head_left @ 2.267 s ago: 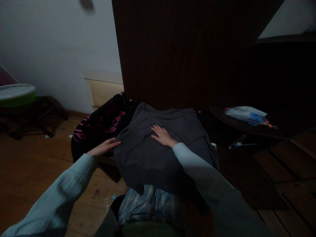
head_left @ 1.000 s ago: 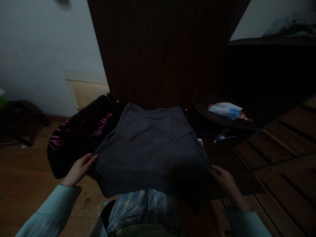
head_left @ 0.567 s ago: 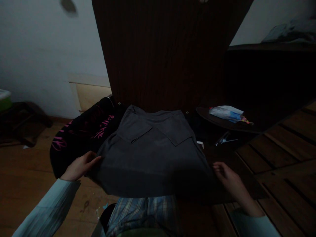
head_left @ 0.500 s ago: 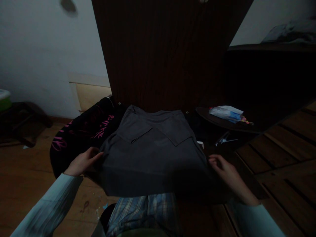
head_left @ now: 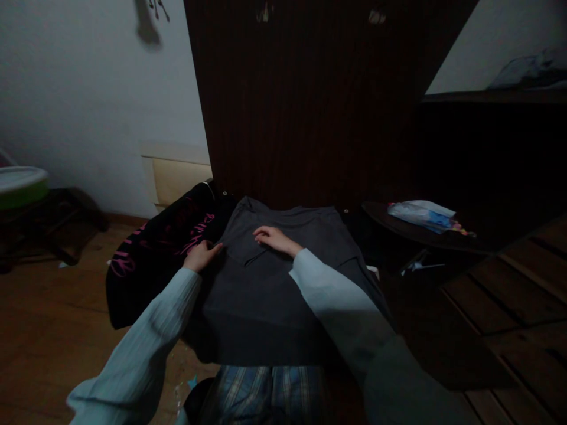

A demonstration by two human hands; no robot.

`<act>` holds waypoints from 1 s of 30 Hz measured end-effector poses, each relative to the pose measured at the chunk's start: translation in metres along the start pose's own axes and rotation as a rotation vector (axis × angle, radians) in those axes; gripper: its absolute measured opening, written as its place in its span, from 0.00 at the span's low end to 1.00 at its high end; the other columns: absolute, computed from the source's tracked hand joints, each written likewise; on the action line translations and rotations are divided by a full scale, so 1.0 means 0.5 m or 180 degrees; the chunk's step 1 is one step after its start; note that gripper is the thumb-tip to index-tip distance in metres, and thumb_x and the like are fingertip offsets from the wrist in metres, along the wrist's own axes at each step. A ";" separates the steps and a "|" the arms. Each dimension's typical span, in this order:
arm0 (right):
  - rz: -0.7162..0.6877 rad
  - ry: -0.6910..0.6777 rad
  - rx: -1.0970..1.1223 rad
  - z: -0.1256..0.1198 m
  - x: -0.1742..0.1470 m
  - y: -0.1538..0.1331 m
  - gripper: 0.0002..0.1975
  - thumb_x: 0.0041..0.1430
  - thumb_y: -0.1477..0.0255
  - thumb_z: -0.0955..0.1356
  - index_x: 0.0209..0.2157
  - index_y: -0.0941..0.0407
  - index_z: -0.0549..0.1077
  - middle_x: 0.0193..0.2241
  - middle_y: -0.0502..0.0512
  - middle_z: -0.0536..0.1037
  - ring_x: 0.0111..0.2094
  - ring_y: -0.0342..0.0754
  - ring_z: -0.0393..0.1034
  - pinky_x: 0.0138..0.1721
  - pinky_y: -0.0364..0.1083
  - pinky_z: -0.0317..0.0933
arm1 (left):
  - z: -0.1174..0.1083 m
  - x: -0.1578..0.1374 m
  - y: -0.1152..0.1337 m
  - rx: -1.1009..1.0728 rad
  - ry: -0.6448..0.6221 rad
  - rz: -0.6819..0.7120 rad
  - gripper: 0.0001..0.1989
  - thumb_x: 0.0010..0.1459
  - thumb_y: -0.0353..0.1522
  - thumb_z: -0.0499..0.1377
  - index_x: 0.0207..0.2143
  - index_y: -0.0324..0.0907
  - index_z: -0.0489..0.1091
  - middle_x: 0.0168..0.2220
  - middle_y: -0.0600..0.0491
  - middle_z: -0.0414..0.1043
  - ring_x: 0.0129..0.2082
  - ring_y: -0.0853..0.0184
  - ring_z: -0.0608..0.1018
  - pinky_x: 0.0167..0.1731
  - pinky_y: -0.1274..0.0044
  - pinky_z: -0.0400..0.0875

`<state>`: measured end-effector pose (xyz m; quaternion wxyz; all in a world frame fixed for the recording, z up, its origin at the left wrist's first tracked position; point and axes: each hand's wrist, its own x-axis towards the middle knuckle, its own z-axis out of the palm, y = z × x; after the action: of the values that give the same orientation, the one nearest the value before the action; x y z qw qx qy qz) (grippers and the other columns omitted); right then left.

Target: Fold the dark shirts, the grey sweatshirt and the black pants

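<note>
A dark grey skirt lies spread out in front of me, its waist end away from me, with two flaps on its upper part. At its upper left edge is my left hand, thumb and fingers closed on the cloth's border. My right hand rests over the left flap, its fingers loosely bent and apart, with no cloth visibly gripped. Whether its fingertips press the fabric is hard to tell. My right forearm covers part of the skirt's right side.
Black cloth with pink lettering lies left of the skirt. A dark wooden panel rises behind. On a rounded shelf at right sits a plastic packet. A green-and-white tub stands on a stool at far left.
Both hands have left the skirt's lower side edges. The left moved up along the left edge; the right crossed inward to the left flap. The view shifted slightly.
</note>
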<state>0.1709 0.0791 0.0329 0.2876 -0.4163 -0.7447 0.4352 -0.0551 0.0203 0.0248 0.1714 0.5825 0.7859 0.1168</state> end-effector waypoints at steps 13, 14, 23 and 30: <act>0.1567 0.0472 0.1059 0.035 0.142 0.005 0.20 0.49 0.55 0.65 0.30 0.60 0.70 0.22 0.54 0.74 0.27 0.45 0.68 0.29 0.42 0.62 | 0.054 -0.106 0.212 0.0995 0.0511 0.1397 0.14 0.55 0.24 0.43 0.40 0.33 0.65 0.35 0.40 0.72 0.36 0.57 0.76 0.31 0.72 0.69; 0.1512 0.0582 0.0963 0.030 0.149 0.006 0.18 0.48 0.58 0.68 0.31 0.60 0.71 0.22 0.53 0.74 0.28 0.46 0.68 0.30 0.42 0.62 | 0.066 -0.120 0.222 0.1059 0.0379 0.1555 0.15 0.55 0.23 0.43 0.41 0.32 0.64 0.35 0.39 0.72 0.36 0.57 0.76 0.31 0.72 0.69; 0.1540 0.0978 0.0822 0.024 0.173 0.068 0.10 0.52 0.68 0.66 0.34 0.60 0.71 0.27 0.55 0.75 0.35 0.48 0.70 0.33 0.42 0.61 | 0.070 -0.200 0.109 0.1382 -0.0179 0.1409 0.13 0.56 0.30 0.47 0.43 0.34 0.61 0.32 0.42 0.74 0.34 0.57 0.77 0.29 0.73 0.69; 0.1310 0.0763 0.1034 0.017 0.172 0.097 0.10 0.53 0.65 0.65 0.34 0.56 0.69 0.28 0.53 0.74 0.32 0.47 0.69 0.32 0.46 0.62 | 0.072 -0.273 -0.018 0.0918 -0.0207 0.0928 0.15 0.58 0.39 0.44 0.34 0.41 0.65 0.30 0.47 0.74 0.31 0.60 0.76 0.28 0.74 0.67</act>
<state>0.1401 0.1636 -0.0085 0.3422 -0.5555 -0.5258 0.5457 -0.0123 -0.1133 0.0066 0.0928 0.7120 0.6960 0.0077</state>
